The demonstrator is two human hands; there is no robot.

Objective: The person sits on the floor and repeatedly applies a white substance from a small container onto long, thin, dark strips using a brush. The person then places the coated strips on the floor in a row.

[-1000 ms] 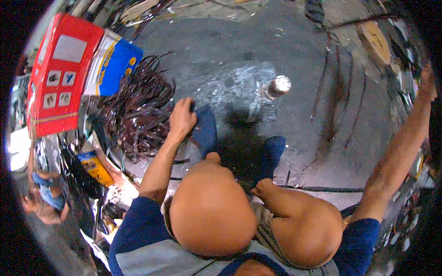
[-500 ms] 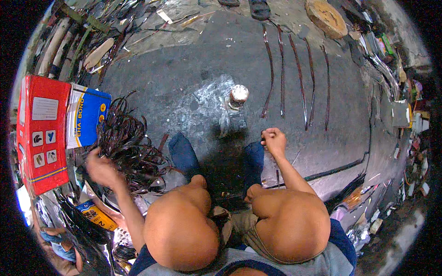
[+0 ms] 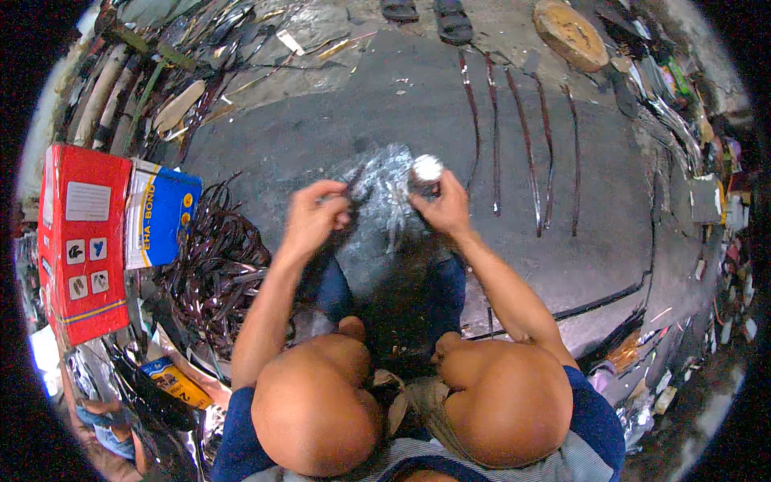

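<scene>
My left hand (image 3: 315, 215) is in front of me, fingers pinched on a dark brown strip (image 3: 353, 178) whose end points up over the whitish smear on the grey work surface (image 3: 321, 120). To its right, my right hand (image 3: 446, 207) has its thumb and fingers around a small jar (image 3: 427, 167) with a white top; part of the jar is hidden by the fingers. A tangled heap of glossy dark brown strips (image 3: 217, 265) lies left of my left forearm. Several similar strips (image 3: 526, 145) are laid out lengthwise, side by side, beyond my right hand.
At the left stand a red box (image 3: 88, 209) and a blue and white box (image 3: 165, 213). A yellow and blue package (image 3: 178, 381) lies nearer. Far off are dark sandals (image 3: 454, 22) and a round wooden block (image 3: 570, 36). Scraps line the right side (image 3: 666, 112).
My left hand has moved from the strip heap to the middle and now holds a strip. My right hand has gone forward and left from near my knee onto the jar.
</scene>
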